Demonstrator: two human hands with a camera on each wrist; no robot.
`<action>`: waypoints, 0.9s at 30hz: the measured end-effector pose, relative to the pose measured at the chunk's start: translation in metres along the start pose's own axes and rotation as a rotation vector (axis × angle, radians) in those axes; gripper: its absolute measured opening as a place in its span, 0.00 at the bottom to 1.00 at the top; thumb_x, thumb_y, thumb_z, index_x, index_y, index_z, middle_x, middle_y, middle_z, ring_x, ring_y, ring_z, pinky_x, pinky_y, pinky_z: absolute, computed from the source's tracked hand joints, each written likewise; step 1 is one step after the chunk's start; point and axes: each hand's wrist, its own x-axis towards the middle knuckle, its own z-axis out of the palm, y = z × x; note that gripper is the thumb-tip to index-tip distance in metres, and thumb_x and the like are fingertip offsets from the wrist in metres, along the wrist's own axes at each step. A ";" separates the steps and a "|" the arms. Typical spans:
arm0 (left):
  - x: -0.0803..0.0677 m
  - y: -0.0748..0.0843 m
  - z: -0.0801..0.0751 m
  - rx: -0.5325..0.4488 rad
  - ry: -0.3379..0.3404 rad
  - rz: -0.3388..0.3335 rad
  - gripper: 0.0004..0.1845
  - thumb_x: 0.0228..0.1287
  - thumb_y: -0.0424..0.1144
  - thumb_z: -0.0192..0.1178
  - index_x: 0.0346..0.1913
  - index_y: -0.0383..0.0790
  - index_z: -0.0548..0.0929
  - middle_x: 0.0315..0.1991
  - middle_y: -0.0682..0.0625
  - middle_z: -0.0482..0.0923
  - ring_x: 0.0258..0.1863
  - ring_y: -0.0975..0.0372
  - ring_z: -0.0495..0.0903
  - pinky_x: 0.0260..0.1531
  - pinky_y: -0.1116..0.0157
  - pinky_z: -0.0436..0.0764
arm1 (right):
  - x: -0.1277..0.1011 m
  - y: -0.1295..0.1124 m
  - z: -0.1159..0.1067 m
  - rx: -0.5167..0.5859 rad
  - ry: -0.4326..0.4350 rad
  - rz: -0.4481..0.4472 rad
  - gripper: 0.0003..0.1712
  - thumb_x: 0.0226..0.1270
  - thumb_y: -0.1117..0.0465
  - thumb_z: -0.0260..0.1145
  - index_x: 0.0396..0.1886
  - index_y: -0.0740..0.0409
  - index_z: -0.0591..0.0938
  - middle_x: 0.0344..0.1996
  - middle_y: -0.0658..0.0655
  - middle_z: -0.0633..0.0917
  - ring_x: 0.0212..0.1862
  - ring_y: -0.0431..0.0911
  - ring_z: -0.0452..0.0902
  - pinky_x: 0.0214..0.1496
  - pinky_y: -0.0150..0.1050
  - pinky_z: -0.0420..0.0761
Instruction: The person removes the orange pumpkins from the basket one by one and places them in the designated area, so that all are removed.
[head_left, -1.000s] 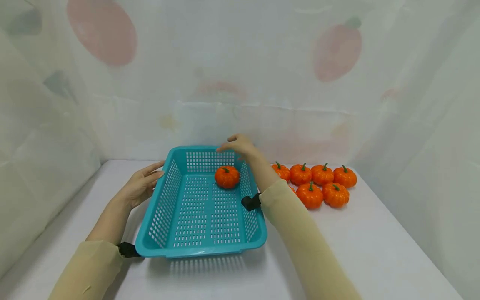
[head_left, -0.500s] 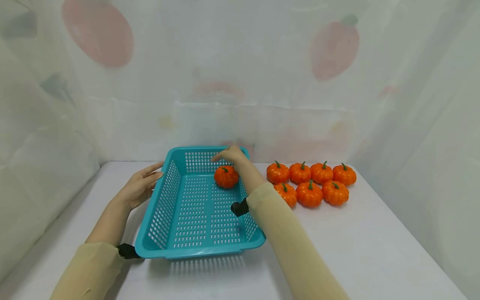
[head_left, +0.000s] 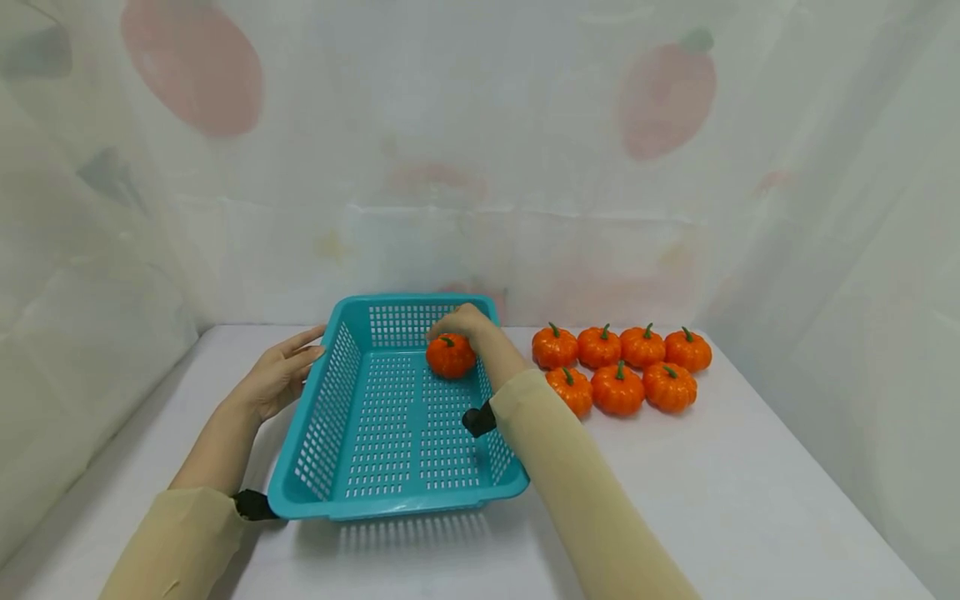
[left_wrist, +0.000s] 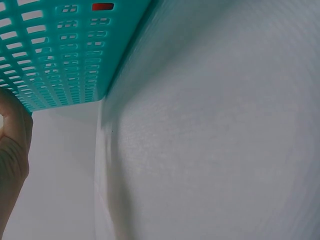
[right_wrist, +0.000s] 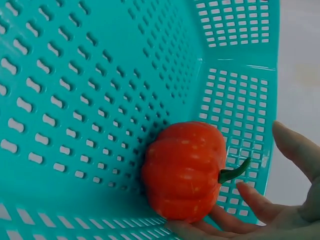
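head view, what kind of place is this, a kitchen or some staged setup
Most likely a staged tabletop setup, not a kitchen: a white table closed in by draped fruit-print curtains, with only a teal basket and small orange pumpkins on it.

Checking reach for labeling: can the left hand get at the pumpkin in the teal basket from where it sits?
Probably yes. The left hand rests open against the basket's left wall, and the basket is open-topped. But the right hand already sits at the pumpkin in the far right corner, crowding it.

Basket [head_left: 330, 400] top open; pumpkin cluster [head_left: 622, 367] crowds rt side; walls hem pumpkin [head_left: 451, 356].
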 end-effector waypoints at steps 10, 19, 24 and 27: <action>-0.002 0.005 -0.002 -0.002 -0.016 0.013 0.37 0.77 0.37 0.50 0.79 0.36 0.44 0.43 0.57 0.79 0.35 0.70 0.85 0.35 0.71 0.86 | -0.004 0.006 0.001 -0.215 -0.167 0.034 0.54 0.57 0.59 0.74 0.79 0.54 0.54 0.77 0.62 0.57 0.71 0.63 0.63 0.65 0.61 0.76; -0.003 0.005 -0.002 -0.019 -0.004 0.006 0.38 0.76 0.37 0.52 0.79 0.37 0.45 0.42 0.57 0.80 0.35 0.69 0.85 0.35 0.71 0.86 | -0.001 0.007 0.005 -0.364 -0.172 0.031 0.56 0.58 0.63 0.74 0.80 0.52 0.49 0.75 0.63 0.60 0.68 0.61 0.69 0.55 0.51 0.85; -0.002 0.003 -0.003 -0.015 -0.004 0.012 0.37 0.76 0.37 0.51 0.79 0.37 0.45 0.42 0.57 0.80 0.35 0.69 0.85 0.34 0.70 0.86 | 0.004 0.009 0.006 -0.377 -0.178 0.036 0.56 0.58 0.64 0.74 0.79 0.51 0.51 0.74 0.62 0.61 0.66 0.59 0.71 0.49 0.49 0.87; 0.000 0.001 -0.004 -0.024 -0.005 0.012 0.37 0.76 0.36 0.51 0.79 0.37 0.45 0.42 0.57 0.81 0.35 0.69 0.85 0.34 0.70 0.86 | -0.001 0.009 0.006 -0.342 -0.184 0.026 0.54 0.59 0.65 0.73 0.79 0.53 0.52 0.72 0.64 0.63 0.66 0.60 0.71 0.54 0.51 0.85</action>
